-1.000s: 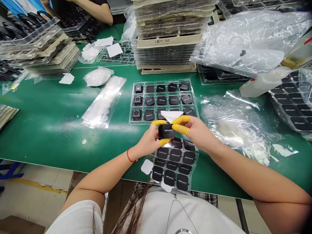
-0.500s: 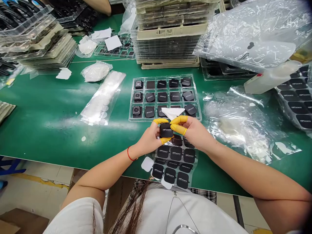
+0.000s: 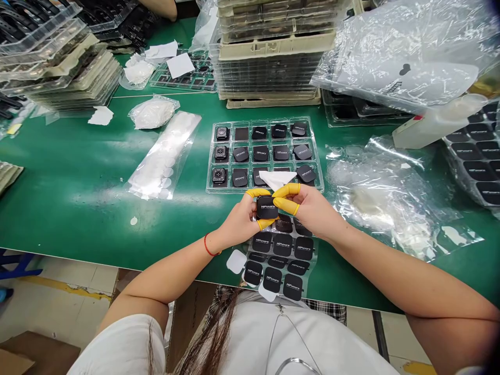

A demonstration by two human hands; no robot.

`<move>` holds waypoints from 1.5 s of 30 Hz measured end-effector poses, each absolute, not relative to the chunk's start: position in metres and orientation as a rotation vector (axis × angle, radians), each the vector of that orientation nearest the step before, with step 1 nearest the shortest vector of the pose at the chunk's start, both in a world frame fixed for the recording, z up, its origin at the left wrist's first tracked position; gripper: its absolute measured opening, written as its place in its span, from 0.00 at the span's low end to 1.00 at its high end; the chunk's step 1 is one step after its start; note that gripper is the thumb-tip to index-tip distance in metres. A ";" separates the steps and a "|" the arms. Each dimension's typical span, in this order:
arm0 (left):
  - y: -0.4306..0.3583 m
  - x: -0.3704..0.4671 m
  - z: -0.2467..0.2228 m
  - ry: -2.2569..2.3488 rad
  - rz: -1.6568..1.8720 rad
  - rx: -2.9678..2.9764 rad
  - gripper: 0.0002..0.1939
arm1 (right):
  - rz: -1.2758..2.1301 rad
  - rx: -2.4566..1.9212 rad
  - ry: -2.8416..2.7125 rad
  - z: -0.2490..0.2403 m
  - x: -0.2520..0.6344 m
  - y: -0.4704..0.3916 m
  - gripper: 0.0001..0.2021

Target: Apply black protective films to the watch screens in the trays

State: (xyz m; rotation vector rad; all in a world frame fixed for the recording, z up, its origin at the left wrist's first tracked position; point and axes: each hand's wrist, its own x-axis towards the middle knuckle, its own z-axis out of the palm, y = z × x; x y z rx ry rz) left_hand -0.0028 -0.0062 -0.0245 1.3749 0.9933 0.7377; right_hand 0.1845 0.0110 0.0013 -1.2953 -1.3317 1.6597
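A black square piece (image 3: 267, 207) printed "HiFuture" is between my two hands. My left hand (image 3: 244, 216), in yellow finger covers, grips it from the left, fingers above and thumb below. My right hand (image 3: 308, 208) pinches at its upper right corner with yellow-covered finger and thumb; a white cloth (image 3: 278, 179) shows just behind. Beyond is a clear tray (image 3: 321, 182) of black squares, with watch bodies (image 3: 221, 153) in its left column. Below my hands lies a sheet of black "HiFuture" stickers (image 3: 282, 245), reaching the table's front edge.
Tray stacks stand at the back middle (image 3: 273, 67) and back left (image 3: 86, 78). Right are crumpled plastic film (image 3: 386, 198), a white bottle (image 3: 433, 125) and another sticker sheet (image 3: 478, 172). A bag of clear round stickers (image 3: 166, 156) lies left. Another person's arm (image 3: 162, 8) shows at the back.
Both hands hold nearly the same pose around the black piece. The whole view has shifted very slightly.
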 end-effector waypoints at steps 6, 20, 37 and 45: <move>-0.006 -0.003 -0.024 1.006 0.729 1.338 0.26 | 1.619 -1.312 -1.383 0.000 0.185 0.011 0.06; -0.006 -0.003 -0.032 0.952 0.756 1.303 0.27 | 1.599 -1.305 -1.387 -0.002 0.185 0.012 0.09; -0.005 -0.003 -0.031 0.935 0.732 1.199 0.29 | 1.387 -1.379 -1.576 -0.001 0.183 0.011 0.09; -0.004 -0.001 -0.025 0.978 0.714 1.128 0.30 | 0.919 -1.433 -1.914 -0.003 0.185 0.010 0.13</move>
